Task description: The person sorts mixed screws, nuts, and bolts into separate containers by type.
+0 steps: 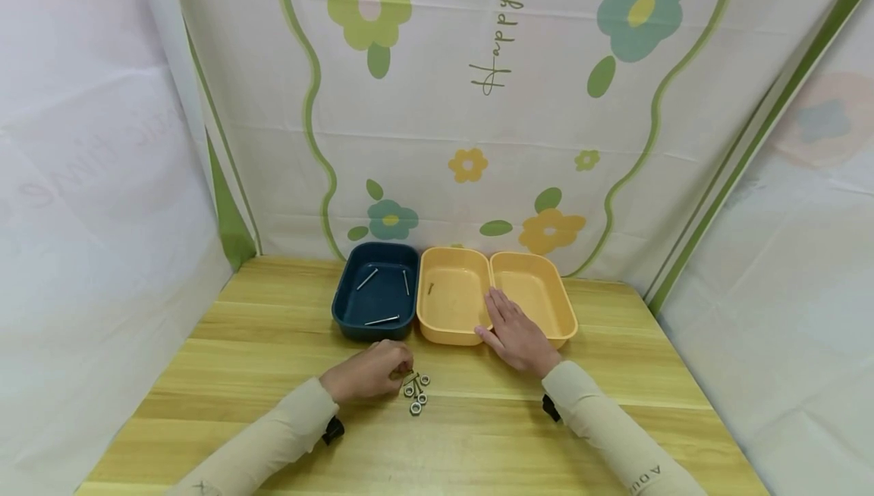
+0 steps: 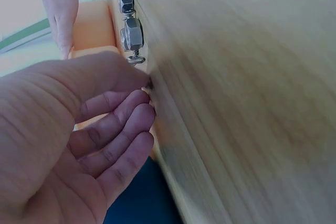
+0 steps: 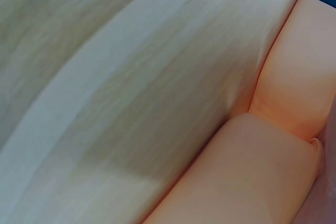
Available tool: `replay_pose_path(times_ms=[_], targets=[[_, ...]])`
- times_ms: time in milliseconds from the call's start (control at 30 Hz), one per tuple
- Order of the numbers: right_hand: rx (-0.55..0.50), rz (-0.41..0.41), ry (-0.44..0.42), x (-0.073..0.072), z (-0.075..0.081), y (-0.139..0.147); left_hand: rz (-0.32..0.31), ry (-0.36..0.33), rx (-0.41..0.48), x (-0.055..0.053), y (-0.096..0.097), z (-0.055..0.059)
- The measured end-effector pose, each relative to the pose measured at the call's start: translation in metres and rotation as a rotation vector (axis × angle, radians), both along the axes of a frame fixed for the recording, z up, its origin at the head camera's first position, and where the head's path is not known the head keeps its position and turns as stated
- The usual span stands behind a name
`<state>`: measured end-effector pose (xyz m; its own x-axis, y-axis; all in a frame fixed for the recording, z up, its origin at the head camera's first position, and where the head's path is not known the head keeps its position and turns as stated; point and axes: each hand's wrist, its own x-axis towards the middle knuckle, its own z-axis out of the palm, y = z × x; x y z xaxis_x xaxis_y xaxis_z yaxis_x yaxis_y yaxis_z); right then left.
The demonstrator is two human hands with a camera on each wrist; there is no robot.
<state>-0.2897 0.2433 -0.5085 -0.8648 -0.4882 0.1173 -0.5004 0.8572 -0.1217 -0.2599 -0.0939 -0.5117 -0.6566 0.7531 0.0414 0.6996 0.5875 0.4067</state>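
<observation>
At the near side of the blue box, my left hand [image 1: 372, 369] brings thumb and fingertips together on the table beside a small pile of hardware. A small dark end, apparently of a screw [image 2: 149, 84], shows at the thumb tip; the fingers hide most of it. Several hex nuts [image 1: 416, 408] and a screw [image 1: 418, 385] lie just right of that hand. My right hand [image 1: 517, 333] rests with straight fingers over the adjoining rims of the middle yellow box [image 1: 454, 337] and the right yellow box [image 1: 539, 291].
Long bolts [image 1: 382, 321] lie in the dark blue box [image 1: 341, 318]. A short screw [image 1: 430, 289] lies in the middle yellow box. The three boxes stand side by side at the back of the wooden table [image 1: 471, 435], against a flowered cloth [image 1: 410, 117].
</observation>
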Motion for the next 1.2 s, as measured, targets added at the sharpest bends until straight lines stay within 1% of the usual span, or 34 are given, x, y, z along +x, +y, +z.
replay_pose_path(times_ms=[167,500,600,767,867,967,1200], targets=[[0.005,-0.002,-0.001,0.001,0.002,-0.001,-0.008,-0.007,0.011,-0.006,0.003,-0.004],[0.006,-0.004,-0.017,0.001,0.002,-0.001,-0.051,-0.003,0.000,-0.010,0.003,0.000],[0.008,-0.002,-0.011,0.001,0.001,0.000,-0.051,0.008,-0.004,-0.011,0.001,0.003],[0.000,-0.006,-0.002,0.000,0.000,0.000,-0.052,0.007,-0.023,-0.011,-0.001,0.013],[0.003,-0.010,-0.004,0.000,0.000,0.001,-0.051,0.001,-0.036,-0.010,0.000,0.021],[0.007,-0.010,-0.006,0.000,0.000,0.001,-0.051,0.011,-0.045,-0.009,0.002,0.030],[0.004,-0.010,-0.004,0.000,0.000,0.000,-0.081,0.096,-0.065,-0.012,0.006,0.048]])
